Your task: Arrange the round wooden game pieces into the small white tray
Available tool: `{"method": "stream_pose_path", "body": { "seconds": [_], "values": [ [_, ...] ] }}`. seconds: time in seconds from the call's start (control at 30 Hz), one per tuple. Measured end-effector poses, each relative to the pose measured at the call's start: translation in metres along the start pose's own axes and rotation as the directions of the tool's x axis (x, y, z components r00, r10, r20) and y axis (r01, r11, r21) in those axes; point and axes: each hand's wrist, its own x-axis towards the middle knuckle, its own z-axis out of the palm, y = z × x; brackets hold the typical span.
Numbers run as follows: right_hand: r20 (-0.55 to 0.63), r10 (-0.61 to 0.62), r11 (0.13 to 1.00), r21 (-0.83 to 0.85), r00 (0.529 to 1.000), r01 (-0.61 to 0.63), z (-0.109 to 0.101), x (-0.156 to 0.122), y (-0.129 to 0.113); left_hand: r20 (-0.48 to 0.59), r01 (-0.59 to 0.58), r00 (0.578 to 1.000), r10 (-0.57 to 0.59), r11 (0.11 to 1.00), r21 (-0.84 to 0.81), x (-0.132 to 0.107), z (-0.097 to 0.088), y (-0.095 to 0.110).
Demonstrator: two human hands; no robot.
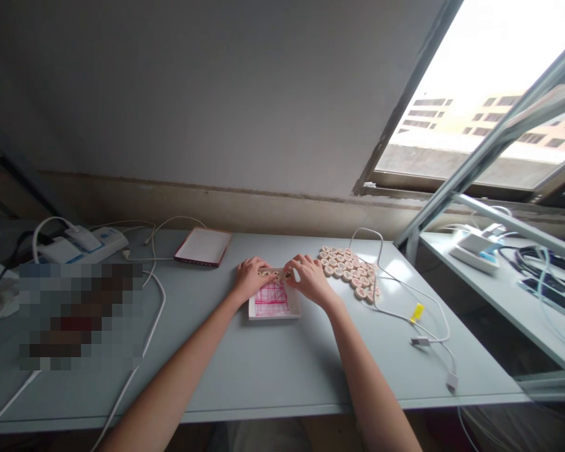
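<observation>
A small white tray point(274, 312) with a pink grid on its floor lies on the grey table point(273, 370). A row of round wooden game discs point(275, 274) lies along the tray's far edge. My left hand point(250, 277) curls its fingers onto the row's left end. My right hand point(311, 276) pinches the row's right end. A flat cluster of several more round wooden discs point(351, 268) lies just right of my right hand.
A red-edged flat case point(203, 246) lies at the back centre. White power strips and chargers point(82, 243) with cables sit at the back left. White cables with plugs point(424, 326) trail at the right. A window frame point(480, 157) and side shelf point(503, 282) stand right.
</observation>
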Motion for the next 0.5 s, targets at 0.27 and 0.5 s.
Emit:
{"method": "stream_pose_path", "body": {
  "seconds": [0.27,0.5],
  "values": [
    [0.032,0.009,0.998,-0.055,0.999,-0.008,-0.002,0.0,-0.002,0.007,0.016,1.0,-0.016,1.0,-0.001,-0.002,-0.003,0.004],
    [-0.066,0.116,0.993,0.036,0.991,-0.114,-0.019,-0.002,0.016,0.037,0.085,0.996,-0.077,0.924,-0.372,0.008,-0.004,-0.011]
  ]
}}
